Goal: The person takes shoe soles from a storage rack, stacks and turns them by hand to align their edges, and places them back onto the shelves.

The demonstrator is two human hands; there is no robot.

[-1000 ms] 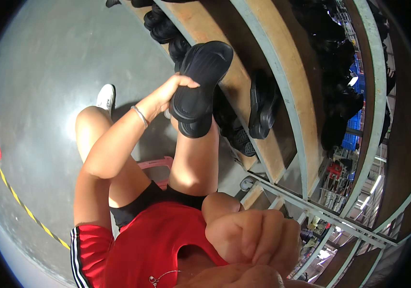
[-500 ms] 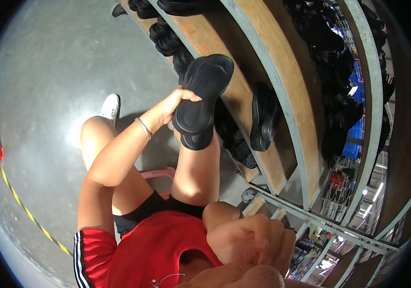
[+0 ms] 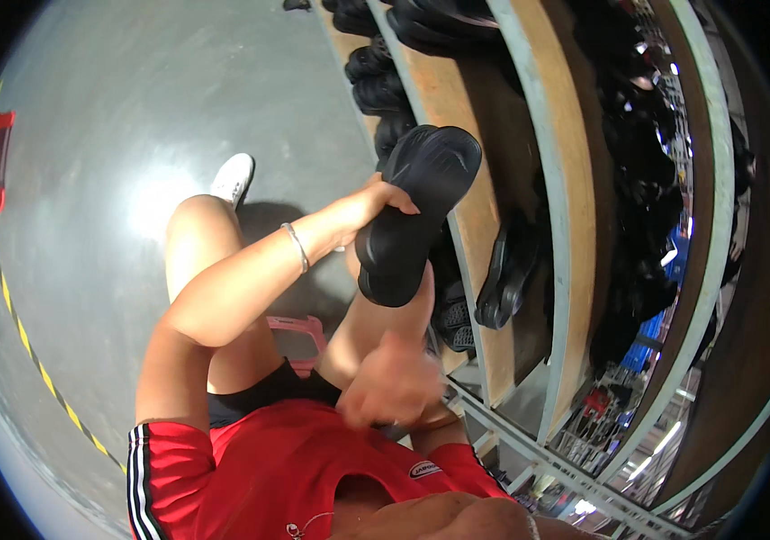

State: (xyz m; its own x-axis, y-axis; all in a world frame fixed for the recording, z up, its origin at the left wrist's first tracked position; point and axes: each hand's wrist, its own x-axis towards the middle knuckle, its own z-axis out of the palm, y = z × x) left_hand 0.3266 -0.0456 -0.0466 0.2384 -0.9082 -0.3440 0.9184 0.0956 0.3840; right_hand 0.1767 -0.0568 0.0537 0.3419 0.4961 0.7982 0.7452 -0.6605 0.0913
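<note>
Left hand (image 3: 374, 200) grips a black sandal (image 3: 416, 211) by its edge, fingers curled over it, sole up, just left of the wooden shelf (image 3: 457, 117). Right hand (image 3: 394, 378) blurred near the red shirt (image 3: 313, 468); can't tell its grip. More black sandals (image 3: 376, 76) farther along the shelf.

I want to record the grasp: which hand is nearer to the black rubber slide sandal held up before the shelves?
Left. The left hand grips the black rubber slide sandal at its edge. The right hand, blurred, is lower down, apart from the sandal.
</note>
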